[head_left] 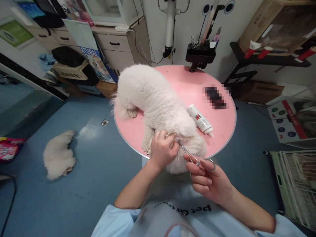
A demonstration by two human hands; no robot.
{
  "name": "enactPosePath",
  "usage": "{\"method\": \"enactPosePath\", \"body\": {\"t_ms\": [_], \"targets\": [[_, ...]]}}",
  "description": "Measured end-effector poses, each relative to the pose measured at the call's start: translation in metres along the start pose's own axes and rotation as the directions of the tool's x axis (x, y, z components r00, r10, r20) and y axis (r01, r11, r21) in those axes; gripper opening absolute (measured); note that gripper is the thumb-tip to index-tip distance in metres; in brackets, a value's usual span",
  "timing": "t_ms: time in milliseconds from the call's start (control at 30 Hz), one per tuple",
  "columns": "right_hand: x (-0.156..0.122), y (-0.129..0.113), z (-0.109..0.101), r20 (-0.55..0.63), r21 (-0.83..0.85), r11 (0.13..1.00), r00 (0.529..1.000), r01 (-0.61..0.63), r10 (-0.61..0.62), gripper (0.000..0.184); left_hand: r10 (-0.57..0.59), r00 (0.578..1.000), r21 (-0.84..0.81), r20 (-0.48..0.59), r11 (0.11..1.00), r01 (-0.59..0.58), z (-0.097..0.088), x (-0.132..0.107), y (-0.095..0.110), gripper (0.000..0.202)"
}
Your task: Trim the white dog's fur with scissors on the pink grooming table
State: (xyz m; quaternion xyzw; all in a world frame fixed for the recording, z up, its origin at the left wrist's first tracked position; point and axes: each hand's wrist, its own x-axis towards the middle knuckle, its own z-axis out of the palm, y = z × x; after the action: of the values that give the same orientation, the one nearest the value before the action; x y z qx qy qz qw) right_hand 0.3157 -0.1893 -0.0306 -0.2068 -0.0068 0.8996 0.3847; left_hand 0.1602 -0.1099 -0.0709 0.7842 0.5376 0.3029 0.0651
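A fluffy white dog [153, 98] stands on a round pink grooming table [187, 82], head toward me at the near edge. My left hand [163, 149] is closed in the fur at the dog's head, holding it by the ear. My right hand [209, 181] grips metal forceps [192, 156] by the finger rings. The forceps' tips touch the dog's fur just beside my left fingers.
A white bottle [200, 120] lies on the table by the dog, with a blurred dark item [216, 97] behind it. A black tool holder [200, 54] stands at the far edge. Another white dog [59, 159] lies on the blue floor at left. A wire cage [296, 184] stands at right.
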Motion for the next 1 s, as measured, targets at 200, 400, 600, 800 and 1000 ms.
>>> {"method": "enactPosePath", "body": {"t_ms": [200, 400, 600, 800, 1000], "targets": [[-0.016, 0.003, -0.005, 0.035, -0.097, 0.994, 0.998, 0.053, -0.05, 0.034, 0.008, 1.0, 0.033, 0.029, 0.999, -0.009, 0.0, 0.003, 0.002, 0.012], [-0.008, -0.002, -0.001, -0.005, -0.061, 0.998, 1.0, -0.01, 0.01, 0.035, 0.071, 0.996, 0.062, 0.05, 0.995, -0.074, 0.001, 0.009, 0.004, 0.014], [-0.015, 0.002, 0.0, -0.03, -0.209, 0.975, 0.996, 0.077, -0.085, 0.034, 0.199, 0.976, 0.098, 0.087, 0.973, -0.207, 0.0, 0.014, 0.0, 0.018], [-0.03, -0.002, -0.005, 0.011, -0.16, 0.985, 0.997, 0.071, -0.07, 0.035, 0.263, 0.953, 0.091, 0.153, 0.956, -0.278, 0.002, 0.025, -0.002, 0.022], [-0.012, -0.012, -0.003, -0.02, -0.214, 0.975, 0.998, 0.054, -0.06, 0.034, 0.301, 0.928, 0.052, 0.218, 0.946, -0.319, 0.0, 0.036, 0.0, 0.024]]}}
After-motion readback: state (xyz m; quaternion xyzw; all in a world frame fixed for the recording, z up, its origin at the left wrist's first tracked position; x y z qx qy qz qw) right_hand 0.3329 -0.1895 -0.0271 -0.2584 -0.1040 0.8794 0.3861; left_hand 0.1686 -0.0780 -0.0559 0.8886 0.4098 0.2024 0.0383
